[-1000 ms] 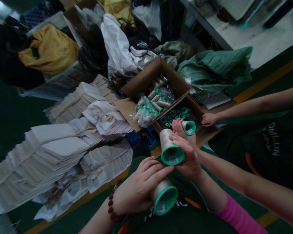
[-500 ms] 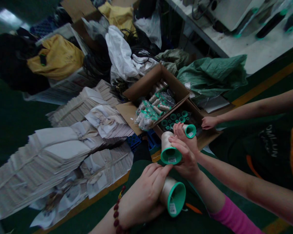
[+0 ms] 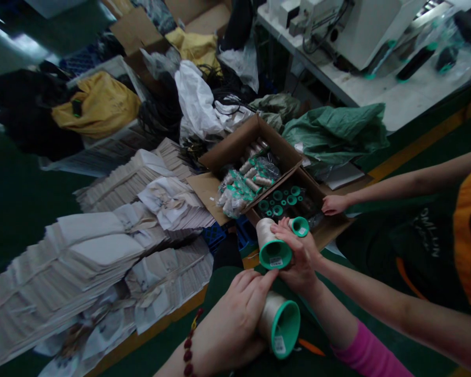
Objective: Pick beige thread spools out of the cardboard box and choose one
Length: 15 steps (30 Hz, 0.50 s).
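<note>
Cream thread wound on a green-based plastic cone [image 3: 277,320], held near the bottom centre; left hand [image 3: 230,314] wrapped round its body from the left, fingers pressed onto the winding, small white label on the flared green rim, print too small to read. Dark red bead bracelet [image 3: 188,352] at that wrist. Second cream cone with green base [image 3: 270,243] just beyond, gripped by right hand [image 3: 298,259], fingers curled over its right side; white sticker on its rim, unreadable. Smaller green-rimmed cone [image 3: 299,226] tucked behind the same hand, touching the fingers. Pink sleeve [image 3: 371,353] on that forearm.

Open brown cardboard box [image 3: 235,144] far of the hands, flaps spread, holding clear-bagged cream spools with green ends. Second, lower cardboard box [image 3: 332,225] to its right, showing green cone tops from above. A co-worker's hand [image 3: 334,204] resting on that box's right edge, arm stretching off right.

Stacks of pale, flat, tied paper-like sheets [image 3: 86,251] filling the left half, edges ragged. Little free floor: a narrow strip of dark green floor with a yellow line [image 3: 419,144] at right. Crumpled green woven sack [image 3: 337,128] far right of the boxes. Partial white lettering on a dark garment [image 3: 427,233] at right, not legible in full.
</note>
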Motion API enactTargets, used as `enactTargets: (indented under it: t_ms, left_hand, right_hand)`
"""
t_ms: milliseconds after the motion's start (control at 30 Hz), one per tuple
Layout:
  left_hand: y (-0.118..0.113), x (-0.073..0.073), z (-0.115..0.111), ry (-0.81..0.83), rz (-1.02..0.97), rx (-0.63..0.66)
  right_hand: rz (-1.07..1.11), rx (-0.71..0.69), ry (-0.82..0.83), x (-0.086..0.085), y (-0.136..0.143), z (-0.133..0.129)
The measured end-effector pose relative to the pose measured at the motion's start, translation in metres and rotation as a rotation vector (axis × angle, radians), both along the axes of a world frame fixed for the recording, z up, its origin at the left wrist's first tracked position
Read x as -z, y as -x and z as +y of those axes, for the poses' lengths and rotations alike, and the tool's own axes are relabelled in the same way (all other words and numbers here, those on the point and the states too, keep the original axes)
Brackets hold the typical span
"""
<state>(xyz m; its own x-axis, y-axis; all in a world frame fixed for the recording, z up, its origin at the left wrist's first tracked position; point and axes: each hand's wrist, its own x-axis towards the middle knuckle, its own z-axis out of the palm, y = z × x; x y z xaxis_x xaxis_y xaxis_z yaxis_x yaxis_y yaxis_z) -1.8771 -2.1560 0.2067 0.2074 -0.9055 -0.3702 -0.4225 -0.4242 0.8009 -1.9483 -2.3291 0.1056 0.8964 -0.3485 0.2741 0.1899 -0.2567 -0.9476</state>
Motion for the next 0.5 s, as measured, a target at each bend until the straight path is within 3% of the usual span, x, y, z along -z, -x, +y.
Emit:
enactTargets:
  t_ms: [500]
  left_hand:
    - [-0.0013, 0.0013, 0.0025, 0.022, -0.002, 0.004]
  right_hand:
    - [-0.013, -0.022, -0.058, -0.0024, -0.0018, 0.0007]
